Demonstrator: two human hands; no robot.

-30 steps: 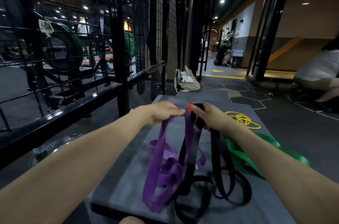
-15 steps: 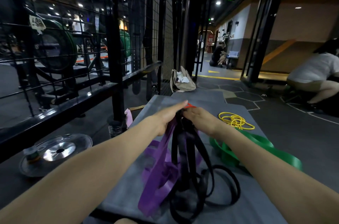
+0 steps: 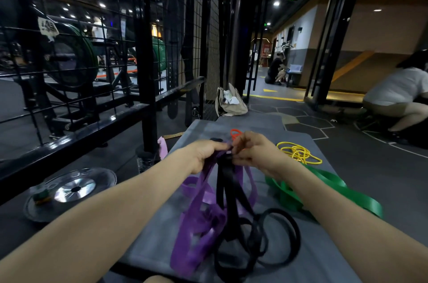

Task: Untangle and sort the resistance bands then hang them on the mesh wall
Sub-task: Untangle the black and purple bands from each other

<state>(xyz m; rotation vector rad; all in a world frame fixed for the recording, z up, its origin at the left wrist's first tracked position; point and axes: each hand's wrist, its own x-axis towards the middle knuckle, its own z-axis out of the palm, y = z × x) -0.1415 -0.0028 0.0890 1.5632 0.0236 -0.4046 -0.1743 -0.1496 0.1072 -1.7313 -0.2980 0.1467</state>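
Mesh wall point(image 3: 206, 28) stands to the left, beyond the grey counter point(image 3: 324, 257). On the counter lie a green band point(image 3: 335, 187) and yellow band point(image 3: 298, 153) (both already apart, to the right). The purple band point(image 3: 199, 220) and black band point(image 3: 234, 192) hang straight down, still entwined, from 2 hands meeting at the top: left hand point(image 3: 206, 152) grips purple, right hand point(image 3: 251, 149) pinches at the knot.
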